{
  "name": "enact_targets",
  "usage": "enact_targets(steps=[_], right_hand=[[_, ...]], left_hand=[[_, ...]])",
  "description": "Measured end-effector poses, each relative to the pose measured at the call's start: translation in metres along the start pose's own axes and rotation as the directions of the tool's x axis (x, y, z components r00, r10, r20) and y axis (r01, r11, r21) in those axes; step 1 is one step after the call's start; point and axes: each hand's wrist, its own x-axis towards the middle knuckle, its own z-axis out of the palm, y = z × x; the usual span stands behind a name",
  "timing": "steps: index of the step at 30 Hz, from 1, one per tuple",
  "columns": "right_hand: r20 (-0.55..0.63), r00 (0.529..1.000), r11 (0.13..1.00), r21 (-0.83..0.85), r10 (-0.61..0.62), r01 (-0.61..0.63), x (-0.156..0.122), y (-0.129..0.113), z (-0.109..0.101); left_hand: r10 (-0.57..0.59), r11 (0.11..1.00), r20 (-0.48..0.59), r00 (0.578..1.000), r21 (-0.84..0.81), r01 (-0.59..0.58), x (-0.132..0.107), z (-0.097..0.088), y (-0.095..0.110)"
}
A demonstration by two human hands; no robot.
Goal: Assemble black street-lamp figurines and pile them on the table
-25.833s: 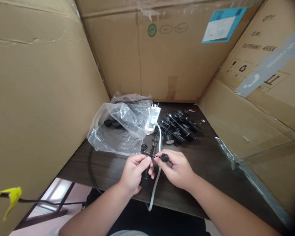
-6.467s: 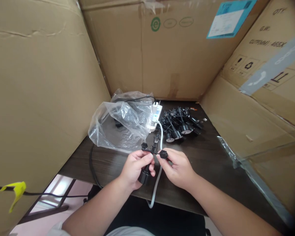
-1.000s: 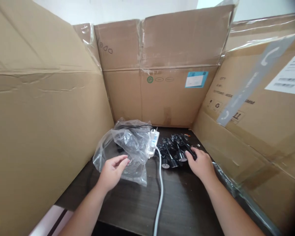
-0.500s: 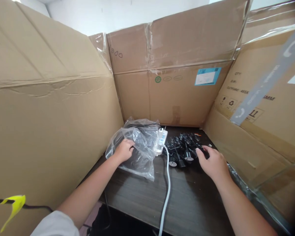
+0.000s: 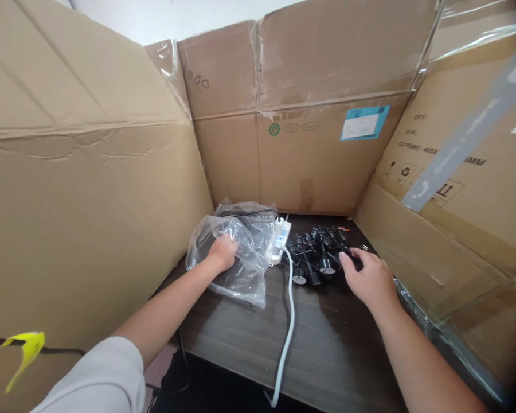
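My left hand (image 5: 223,252) is closed on a clear plastic bag (image 5: 251,281) lying crumpled at the left of the dark table. To the right of the power strip sits a pile of black power cords (image 5: 312,252), two of their round pale plug faces turned toward me. My right hand (image 5: 370,281) is at the right edge of this pile, thumb and fingers curled around a black power cord (image 5: 356,261); its far end is hidden among the others.
A white power strip (image 5: 281,241) stands between bag and pile, its white cable (image 5: 291,321) running over the table's front edge. Cardboard walls (image 5: 301,166) enclose the left, back and right. A yellow tag (image 5: 28,350) hangs on a black cable at lower left.
My left hand has moved slightly right and closed on the plastic bag, bunching it. My right hand stays at the cord pile. The view has tipped down a little.
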Motion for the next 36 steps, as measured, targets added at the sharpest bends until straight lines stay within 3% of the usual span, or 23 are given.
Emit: enact_targets(steps=[7,13,15,17,22,24,26,28,30,32,36], right_hand=[[-0.01,1.0,0.999,0.033,-0.024,0.024,-0.001,-0.003,-0.002],[-0.045,0.997,0.997,0.025,-0.066,0.067,-0.006,-0.009,-0.004],[-0.092,0.989,0.993,0.012,-0.112,0.114,-0.008,-0.013,-0.006],[-0.152,0.973,0.984,0.0,-0.175,0.177,-0.009,-0.016,-0.008],[-0.248,0.93,0.949,0.093,-0.27,0.301,-0.017,-0.035,-0.017],[-0.172,0.931,0.904,0.237,-0.321,0.355,-0.024,-0.047,-0.024],[0.043,0.908,0.808,0.475,-0.417,0.348,-0.034,-0.063,-0.031],[0.287,0.779,0.682,0.693,-0.558,0.234,-0.045,-0.078,-0.036],[0.413,0.67,0.6,0.798,-0.618,0.062,-0.056,-0.091,-0.036],[0.514,0.606,0.558,0.819,-0.607,-0.136,-0.065,-0.1,-0.034],[0.655,0.554,0.483,0.755,-0.515,-0.444,-0.076,-0.108,-0.029]], left_hand=[[-0.026,0.995,-0.213,0.977,-0.095,0.005,-0.042,-0.015,-0.015],[0.01,0.943,-0.344,0.939,-0.309,-0.124,-0.083,-0.036,-0.025],[-0.003,0.836,-0.415,0.91,-0.501,-0.225,-0.095,-0.044,-0.016],[-0.046,0.653,-0.422,0.906,-0.698,-0.292,-0.105,-0.05,-0.001],[-0.153,0.168,-0.191,0.97,-0.972,-0.165,-0.121,-0.049,0.057],[-0.169,0.021,-0.1,0.981,-0.995,-0.098,-0.124,-0.043,0.081],[-0.185,-0.092,-0.013,0.983,-0.995,-0.03,-0.124,-0.036,0.102],[-0.213,-0.151,0.052,0.976,-0.988,0.02,-0.123,-0.032,0.12],[-0.238,-0.13,0.078,0.968,-0.99,0.048,-0.122,-0.03,0.134],[-0.236,-0.054,0.07,0.969,-0.997,0.059,-0.122,-0.03,0.143],[-0.228,0.068,0.062,0.972,-0.994,0.08,-0.123,-0.033,0.153]])
